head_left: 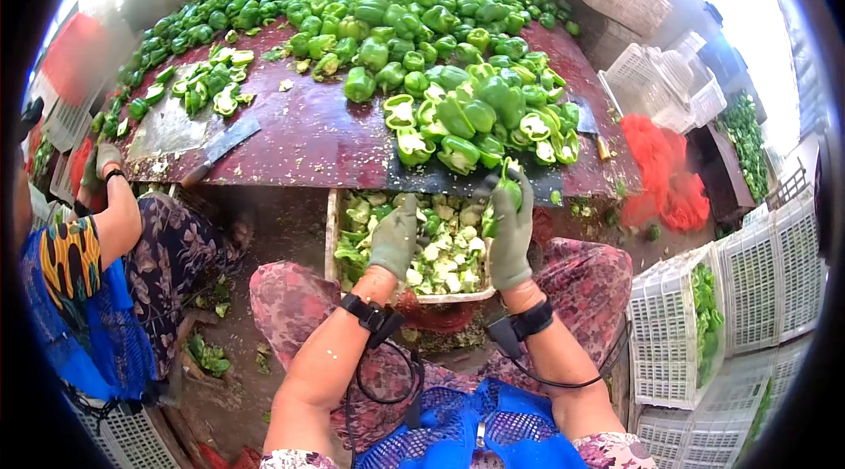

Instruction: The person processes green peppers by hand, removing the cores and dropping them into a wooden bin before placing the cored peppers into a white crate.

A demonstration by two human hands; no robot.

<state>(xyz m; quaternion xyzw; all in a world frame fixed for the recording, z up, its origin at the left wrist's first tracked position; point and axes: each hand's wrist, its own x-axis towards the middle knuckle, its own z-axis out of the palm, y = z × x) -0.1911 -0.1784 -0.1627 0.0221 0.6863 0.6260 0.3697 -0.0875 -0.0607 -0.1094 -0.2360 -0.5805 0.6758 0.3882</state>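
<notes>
My right hand (510, 231), in a grey-green glove, grips a piece of green bell pepper (503, 198) just below the table's front edge. My gloved left hand (393, 236) hovers beside it with bent fingers and nothing visible in it. Both are above a crate of pepper cores and scraps (440, 258) resting in front of my knees. On the dark red table (308, 139) lies a big heap of whole green peppers (396, 11), with cut halves (466, 130) near the front edge.
A cleaver (220, 148) lies on the table at the left beside a second pile of cut peppers (211, 82). A co-worker in blue sits at the left, gloved hand (101, 165) raised. White plastic crates (748, 293) stand right, red mesh bags (660, 170) beyond.
</notes>
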